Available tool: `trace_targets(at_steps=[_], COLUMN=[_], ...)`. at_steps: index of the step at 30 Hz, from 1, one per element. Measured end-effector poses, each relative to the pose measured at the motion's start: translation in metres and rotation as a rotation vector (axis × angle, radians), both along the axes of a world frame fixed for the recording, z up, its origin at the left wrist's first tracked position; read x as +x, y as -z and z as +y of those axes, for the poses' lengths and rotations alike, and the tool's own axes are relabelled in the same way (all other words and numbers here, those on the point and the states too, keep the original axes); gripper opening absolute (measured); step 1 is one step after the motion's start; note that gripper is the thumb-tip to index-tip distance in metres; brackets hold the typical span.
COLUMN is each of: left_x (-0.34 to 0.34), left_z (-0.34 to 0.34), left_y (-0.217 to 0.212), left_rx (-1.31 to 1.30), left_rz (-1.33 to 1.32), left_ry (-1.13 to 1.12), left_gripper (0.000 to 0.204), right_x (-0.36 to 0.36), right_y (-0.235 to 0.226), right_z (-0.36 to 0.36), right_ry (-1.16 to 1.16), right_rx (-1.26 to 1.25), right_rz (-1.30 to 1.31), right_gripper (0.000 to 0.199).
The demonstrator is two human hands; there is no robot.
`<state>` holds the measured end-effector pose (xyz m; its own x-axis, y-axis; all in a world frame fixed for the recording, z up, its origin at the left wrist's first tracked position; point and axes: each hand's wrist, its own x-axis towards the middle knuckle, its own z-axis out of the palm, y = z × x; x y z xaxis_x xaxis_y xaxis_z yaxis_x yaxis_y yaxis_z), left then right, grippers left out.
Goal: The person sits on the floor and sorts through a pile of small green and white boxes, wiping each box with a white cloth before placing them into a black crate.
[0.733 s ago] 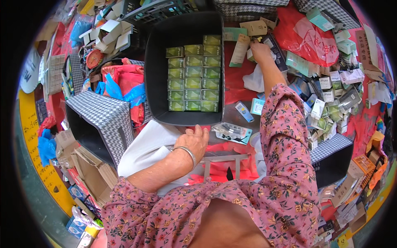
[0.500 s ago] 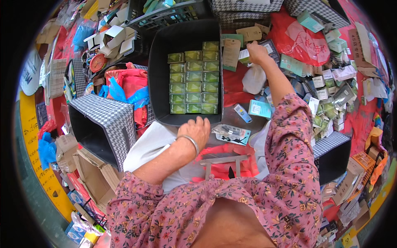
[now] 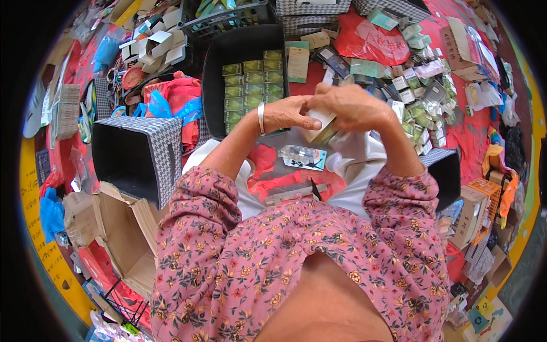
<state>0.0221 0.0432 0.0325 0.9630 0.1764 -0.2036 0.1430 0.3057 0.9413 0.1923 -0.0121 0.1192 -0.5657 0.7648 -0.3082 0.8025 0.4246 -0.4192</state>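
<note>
Both my hands meet in front of me over a small white-and-green box (image 3: 321, 126). My right hand (image 3: 352, 107) is closed on it from above and from the right. My left hand (image 3: 288, 113), below a silver bangle, curls toward it with the thumb against its left edge; those fingertips are partly hidden behind my right hand. Just left of the hands stands a black-lined bin (image 3: 213, 102), holding rows of small green boxes (image 3: 253, 77). My left forearm and hand cover its lower right part.
A heap of small cartons (image 3: 424, 108) lies to the right, near a red plastic bag (image 3: 373, 41). A blister pack (image 3: 303, 157) lies between my knees. On the left are a tipped houndstooth bin (image 3: 162, 151) and an open cardboard box (image 3: 128, 239).
My right hand has come back from the far right with a small box. My left hand has left the bin's near rim and moved right to meet it. The view has shifted.
</note>
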Motion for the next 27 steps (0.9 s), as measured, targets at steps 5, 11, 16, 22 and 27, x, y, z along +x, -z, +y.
trace_targets(at_steps=[5,11,16,22,27], left_x=[-0.005,-0.013,-0.019,-0.013,-0.003], left_z=[-0.022,-0.005,0.011,0.002,-0.002], left_y=[-0.001,0.000,-0.003,0.029,0.007], left_rx=[-0.307,-0.531,-0.758,-0.663,-0.684], left_rz=[0.010,-0.280,-0.288,-0.451,-0.144], left_ry=[-0.129,-0.488,-0.600,-0.487,-0.569], left_gripper=[0.058,0.051,0.053,0.037,0.039], right_x=[-0.014,0.007,0.008,-0.072,-0.049], right_y=[-0.006,0.012,0.029,0.025,0.033], right_z=[-0.018,0.011,0.018,0.003,0.018], right_ry=[0.110,0.512,1.069,0.428,0.476], right_rx=[0.004,0.236,0.333,0.647,0.756], right_rz=[0.176,0.882,1.303,0.770,0.623], right_gripper=[0.054,0.045,0.011,0.020,0.021])
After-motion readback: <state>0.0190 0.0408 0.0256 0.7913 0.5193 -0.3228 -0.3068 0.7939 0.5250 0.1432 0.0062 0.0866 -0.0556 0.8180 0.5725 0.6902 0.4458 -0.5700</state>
